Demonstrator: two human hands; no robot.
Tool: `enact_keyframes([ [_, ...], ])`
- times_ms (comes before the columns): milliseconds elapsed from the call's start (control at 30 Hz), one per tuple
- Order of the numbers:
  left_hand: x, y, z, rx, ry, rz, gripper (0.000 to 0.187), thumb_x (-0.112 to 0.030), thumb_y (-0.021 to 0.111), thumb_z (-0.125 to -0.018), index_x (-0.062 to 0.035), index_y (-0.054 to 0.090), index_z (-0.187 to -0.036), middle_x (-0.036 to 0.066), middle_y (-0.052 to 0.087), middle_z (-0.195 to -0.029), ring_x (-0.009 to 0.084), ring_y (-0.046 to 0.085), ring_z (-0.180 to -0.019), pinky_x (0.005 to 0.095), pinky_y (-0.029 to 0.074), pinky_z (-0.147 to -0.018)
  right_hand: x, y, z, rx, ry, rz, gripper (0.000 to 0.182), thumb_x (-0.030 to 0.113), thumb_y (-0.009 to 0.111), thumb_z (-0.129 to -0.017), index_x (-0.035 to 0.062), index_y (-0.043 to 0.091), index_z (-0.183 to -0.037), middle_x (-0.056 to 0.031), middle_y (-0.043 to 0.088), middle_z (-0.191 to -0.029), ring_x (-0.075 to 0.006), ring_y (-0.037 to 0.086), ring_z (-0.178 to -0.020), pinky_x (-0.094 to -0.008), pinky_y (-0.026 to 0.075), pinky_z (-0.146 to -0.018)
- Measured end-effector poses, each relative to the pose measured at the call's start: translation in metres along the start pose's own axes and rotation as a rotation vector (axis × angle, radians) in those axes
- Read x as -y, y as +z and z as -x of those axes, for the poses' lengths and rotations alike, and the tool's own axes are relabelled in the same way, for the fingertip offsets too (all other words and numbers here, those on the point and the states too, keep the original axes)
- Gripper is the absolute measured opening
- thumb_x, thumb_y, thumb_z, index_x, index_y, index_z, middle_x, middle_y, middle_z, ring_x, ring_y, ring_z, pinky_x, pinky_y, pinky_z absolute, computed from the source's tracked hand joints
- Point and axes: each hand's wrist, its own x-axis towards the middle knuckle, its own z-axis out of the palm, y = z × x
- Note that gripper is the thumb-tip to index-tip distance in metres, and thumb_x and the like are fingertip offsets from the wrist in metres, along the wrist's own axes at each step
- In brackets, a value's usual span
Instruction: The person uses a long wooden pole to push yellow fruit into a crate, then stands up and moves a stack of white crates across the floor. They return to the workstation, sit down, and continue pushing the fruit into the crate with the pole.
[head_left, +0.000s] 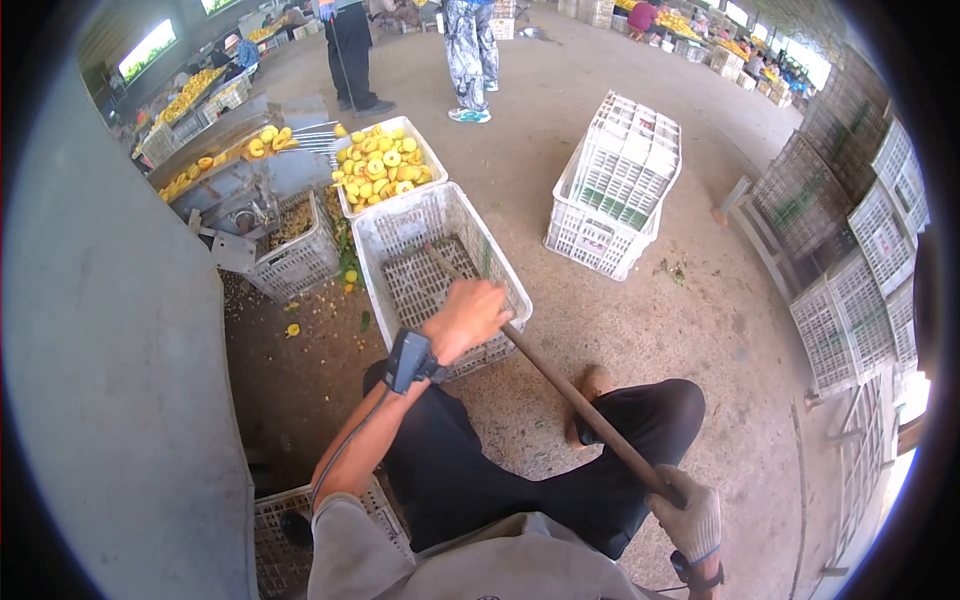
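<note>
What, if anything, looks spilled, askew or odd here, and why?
Yellow fruit pieces and green leaves lie on the floor near the fruit-filled crate, as if spilled. The upper white crate sits tilted on the lower crate, not squarely stacked.

no text, brand, number or sign is reading clearly anywhere. a small reddish mark is showing on the side of the lower white plastic crate [603,238], and another faint one is showing on a stacked plastic crate [884,243] at the right; both are staying too blurred to make out.
</note>
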Motion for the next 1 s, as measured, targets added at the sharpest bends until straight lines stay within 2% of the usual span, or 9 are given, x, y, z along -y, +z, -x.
enact_keyframes([
  [67, 0.029, 0.005, 0.001, 0.071, -0.058, 0.012, 0.036, -0.033, 0.069, -0.096, 0.0028, 0.064, -0.097, 0.023, 0.070, -0.088, 0.0443, 0.069, -0.087, 0.0542, 0.055, -0.077, -0.001, 0.002, -0.001, -0.032, -0.072, 0.013, 0.049, 0.017, 0.081, -0.078, 0.0015, 0.074, -0.124, -0.0213, 0.078, -0.106, -0.0280, 0.078, -0.099, -0.0369, 0.059, -0.089],
  [167, 0.074, 0.012, -0.003, 0.078, -0.118, 0.027, 0.036, -0.035, 0.069, -0.096, 0.0015, 0.066, -0.100, 0.023, 0.071, -0.091, 0.0458, 0.069, -0.088, 0.0552, 0.055, -0.079, 0.012, 0.005, 0.000, -0.047, -0.065, -0.045, 0.047, 0.006, 0.075, -0.077, -0.0022, 0.073, -0.123, -0.0158, 0.077, -0.085, -0.0162, 0.073, -0.070, -0.0303, 0.058, -0.067],
  [333, 0.142, 0.057, 0.019, 0.113, -0.136, 0.228, 0.041, -0.037, 0.069, -0.096, 0.0036, 0.070, -0.096, 0.023, 0.074, -0.093, 0.0414, 0.072, -0.091, 0.0495, 0.056, -0.081, 0.023, 0.008, -0.006, -0.052, 0.059, -0.094, 0.045, 0.004, 0.074, -0.077, -0.0039, 0.074, -0.121, -0.0141, 0.076, -0.083, -0.0140, 0.071, -0.066, -0.0290, 0.057, -0.061],
  [433, 0.164, 0.059, 0.041, 0.288, -0.285, 0.437, 0.044, -0.039, 0.067, -0.097, 0.0041, 0.073, -0.107, 0.023, 0.076, -0.102, 0.0378, 0.073, -0.095, 0.0451, 0.056, -0.084, 0.022, 0.011, -0.011, -0.059, 0.121, -0.119, 0.045, 0.004, 0.074, -0.077, -0.0048, 0.073, -0.121, -0.0142, 0.076, -0.084, -0.0140, 0.070, -0.065, -0.0284, 0.056, -0.058],
  [500, 0.162, 0.052, 0.050, 0.324, -0.405, 0.551, 0.044, -0.038, 0.066, -0.098, 0.0039, 0.074, -0.110, 0.021, 0.077, -0.105, 0.0341, 0.074, -0.097, 0.0428, 0.056, -0.086, 0.022, 0.010, -0.015, -0.050, 0.169, -0.139, 0.044, 0.004, 0.074, -0.077, -0.0054, 0.073, -0.120, -0.0145, 0.076, -0.084, -0.0143, 0.070, -0.066, -0.0284, 0.056, -0.058],
  [600, 0.162, 0.049, 0.055, 0.306, -0.328, 0.537, 0.039, -0.033, 0.064, -0.103, 0.0047, 0.070, -0.114, 0.016, 0.076, -0.097, 0.0241, 0.074, -0.089, 0.0377, 0.057, -0.080, 0.020, 0.003, -0.023, 0.015, 0.258, -0.157, 0.044, 0.007, 0.075, -0.082, -0.0022, 0.072, -0.125, -0.0124, 0.076, -0.089, -0.0136, 0.068, -0.068, -0.0284, 0.055, -0.062],
  [667, 0.158, 0.049, 0.053, 0.317, -0.256, 0.520, 0.038, -0.032, 0.064, -0.103, 0.0042, 0.070, -0.114, 0.016, 0.076, -0.097, 0.0254, 0.073, -0.088, 0.0383, 0.057, -0.080, 0.012, -0.005, -0.026, 0.106, 0.316, -0.157, 0.046, 0.013, 0.076, -0.092, 0.0053, 0.069, -0.137, -0.0077, 0.076, -0.098, -0.0112, 0.064, -0.072, -0.0279, 0.054, -0.064],
  [767, 0.151, 0.055, 0.049, 0.326, -0.183, 0.507, 0.036, -0.031, 0.065, -0.103, 0.0031, 0.070, -0.114, 0.016, 0.076, -0.097, 0.0277, 0.072, -0.086, 0.0389, 0.056, -0.079, 0.017, -0.005, -0.027, 0.127, 0.356, -0.191, 0.045, 0.009, 0.074, -0.093, 0.0037, 0.068, -0.137, -0.0049, 0.074, -0.101, -0.0094, 0.061, -0.069, -0.0254, 0.051, -0.060],
  [1000, 0.124, 0.044, 0.031, 0.384, -0.113, 0.529, 0.032, -0.029, 0.065, -0.102, 0.0010, 0.069, -0.112, 0.018, 0.074, -0.090, 0.0336, 0.071, -0.082, 0.0425, 0.055, -0.075, 0.011, 0.000, -0.036, 0.166, 0.399, -0.251, 0.044, 0.012, 0.070, -0.092, 0.0008, 0.068, -0.135, -0.0080, 0.076, -0.090, -0.0086, 0.060, -0.058, -0.0245, 0.048, -0.052],
])
